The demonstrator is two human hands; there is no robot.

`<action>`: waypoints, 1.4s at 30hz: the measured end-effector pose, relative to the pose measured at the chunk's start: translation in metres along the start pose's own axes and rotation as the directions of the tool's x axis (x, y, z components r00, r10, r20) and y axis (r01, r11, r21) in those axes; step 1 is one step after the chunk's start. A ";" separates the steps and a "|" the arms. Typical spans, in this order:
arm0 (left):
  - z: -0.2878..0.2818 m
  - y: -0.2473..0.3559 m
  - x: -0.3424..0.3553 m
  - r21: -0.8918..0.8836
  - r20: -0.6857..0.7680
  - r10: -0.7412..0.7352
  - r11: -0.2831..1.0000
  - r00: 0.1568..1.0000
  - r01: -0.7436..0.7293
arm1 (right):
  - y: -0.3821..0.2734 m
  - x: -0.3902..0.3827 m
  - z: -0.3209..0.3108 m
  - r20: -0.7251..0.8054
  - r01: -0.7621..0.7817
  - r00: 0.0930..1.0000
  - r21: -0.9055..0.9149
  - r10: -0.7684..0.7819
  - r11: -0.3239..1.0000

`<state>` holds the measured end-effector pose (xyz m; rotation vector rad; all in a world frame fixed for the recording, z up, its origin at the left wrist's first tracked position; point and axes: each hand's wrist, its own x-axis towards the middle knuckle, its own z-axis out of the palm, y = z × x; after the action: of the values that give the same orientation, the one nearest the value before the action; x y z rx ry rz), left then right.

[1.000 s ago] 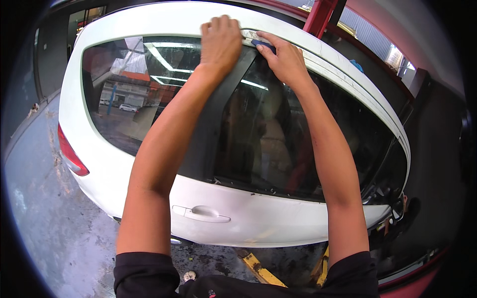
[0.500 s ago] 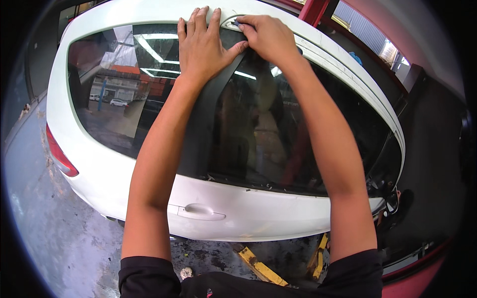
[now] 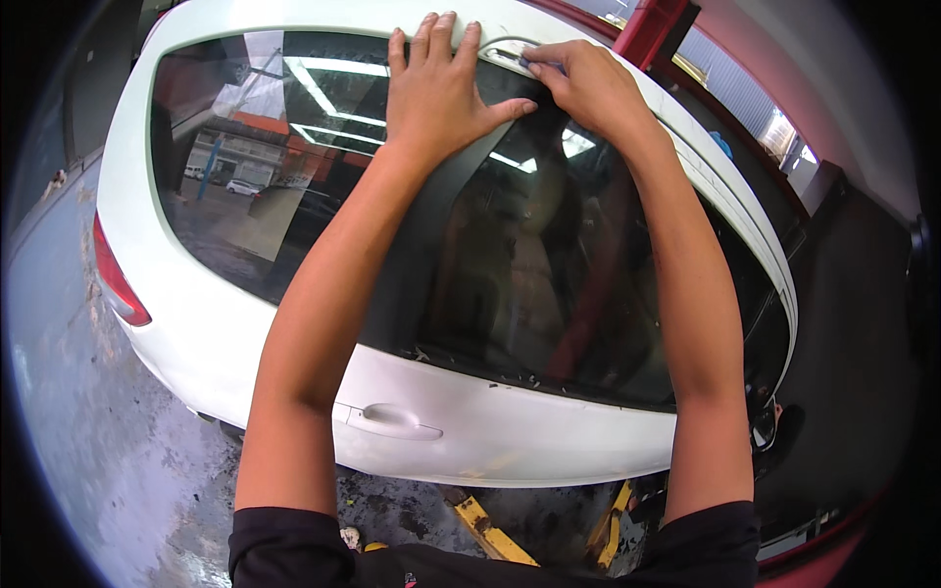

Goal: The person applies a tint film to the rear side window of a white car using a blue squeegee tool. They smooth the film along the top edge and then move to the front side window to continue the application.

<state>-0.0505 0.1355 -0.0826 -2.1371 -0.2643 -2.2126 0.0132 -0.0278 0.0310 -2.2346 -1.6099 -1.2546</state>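
A white car (image 3: 520, 431) fills most of the view, side windows uppermost. My left hand (image 3: 436, 98) lies with fingers spread against the upper window edge, thumb over the dark door pillar (image 3: 412, 269). Just right of it, my right hand (image 3: 593, 88) pinches a small dark blue object (image 3: 527, 63), largely hidden by the fingers, against a pale strip of trim (image 3: 500, 51) above the pillar. The rear side window (image 3: 206, 118) is to the left and a darker window (image 3: 520, 284) to the right.
A red post (image 3: 642, 29) stands behind the roof. Yellow lift arms (image 3: 485, 524) lie low beneath the car on the stained floor (image 3: 118, 431). A dark wall (image 3: 853, 294) is at the right, and the door handle (image 3: 392, 421) is between my forearms.
My left hand's fingers have spread out since a second ago. My right hand's fingers have curled further over the blue object, hiding more of it. The view has shifted slightly.
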 end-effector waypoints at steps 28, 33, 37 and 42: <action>-0.010 -0.001 0.005 -0.052 0.063 -0.055 0.997 0.997 0.059 | -0.014 0.009 0.009 -0.041 -0.033 0.999 -0.091 0.030 0.995; -0.011 -0.002 0.005 -0.073 0.057 -0.055 0.996 0.997 0.059 | -0.006 0.012 0.003 0.069 -0.014 0.997 -0.061 0.018 0.998; -0.013 -0.003 0.006 -0.064 0.049 -0.040 0.997 0.998 0.044 | -0.011 0.003 0.002 0.049 -0.032 0.998 -0.085 0.036 0.996; -0.012 -0.004 0.005 -0.072 0.071 -0.060 0.995 0.996 0.065 | -0.020 -0.002 0.014 -0.052 -0.030 0.998 -0.032 0.028 0.999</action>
<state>-0.0636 0.1380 -0.0788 -2.2767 -0.2603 -2.2188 0.0041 -0.0134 0.0128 -2.2170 -1.5443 -1.3292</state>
